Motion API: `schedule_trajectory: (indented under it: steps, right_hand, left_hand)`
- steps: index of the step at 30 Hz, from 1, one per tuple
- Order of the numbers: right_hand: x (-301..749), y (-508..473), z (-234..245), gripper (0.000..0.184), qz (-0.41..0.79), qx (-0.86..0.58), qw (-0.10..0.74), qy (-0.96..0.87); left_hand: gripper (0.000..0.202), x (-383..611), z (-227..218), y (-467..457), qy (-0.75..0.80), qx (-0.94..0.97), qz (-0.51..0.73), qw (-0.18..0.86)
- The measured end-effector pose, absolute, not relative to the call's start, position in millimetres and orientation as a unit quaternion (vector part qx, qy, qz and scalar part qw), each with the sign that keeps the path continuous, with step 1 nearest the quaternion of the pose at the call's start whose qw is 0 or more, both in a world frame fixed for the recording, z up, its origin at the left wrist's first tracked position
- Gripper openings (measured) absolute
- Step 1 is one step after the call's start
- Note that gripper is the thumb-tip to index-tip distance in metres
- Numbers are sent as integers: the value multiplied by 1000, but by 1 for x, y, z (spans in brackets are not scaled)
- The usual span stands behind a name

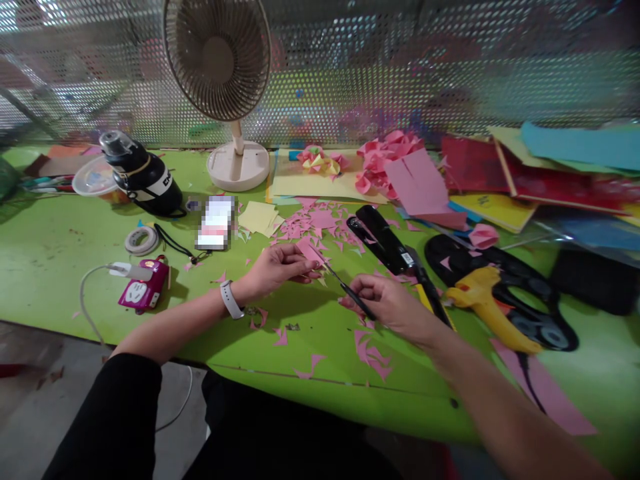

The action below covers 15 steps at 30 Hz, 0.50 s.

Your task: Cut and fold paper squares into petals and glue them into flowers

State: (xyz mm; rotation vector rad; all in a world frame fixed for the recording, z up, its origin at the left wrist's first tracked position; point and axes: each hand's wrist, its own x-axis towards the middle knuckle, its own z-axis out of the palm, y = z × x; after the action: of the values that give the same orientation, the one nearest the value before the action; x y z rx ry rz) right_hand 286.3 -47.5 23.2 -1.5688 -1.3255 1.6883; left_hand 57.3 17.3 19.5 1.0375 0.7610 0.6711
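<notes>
Paper (310, 251), likely light, easily creased, best held by an edge; left hand (281, 268) pinches it; right hand (383, 303) curls fingers round scissors (351, 293).

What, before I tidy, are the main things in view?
Flat table: 1, green, below
Perforated screen: 1, silvery, behind
Round fan: 1, beige, back
Cylindrical bottle: 1, black, left
Rectangular phone: 1, pale, left
Folded paper shapes: many, mostly pink, back
Paper scraps: many, mostly pink, centre
Long stapler: 1, black, right
Glue gun: 1, yellow, right
Paper sheets: several, multicoloured, right
Paper piece: 1, pink, left hand
Scissors: 1, black, right hand
Hands: 2, bare, centre
</notes>
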Motion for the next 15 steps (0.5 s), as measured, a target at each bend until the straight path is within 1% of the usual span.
schedule_trajectory:
  steps: [6, 15]
  right_hand:
    - [284, -48, 28, 53, 635, -574, 230, -462]
    - [284, -49, 22, 54, 633, -564, 243, -471]
  left_hand:
    - [36, 59, 24, 13, 344, 466, 282, 765]
    - [38, 59, 24, 12, 348, 458, 280, 768]
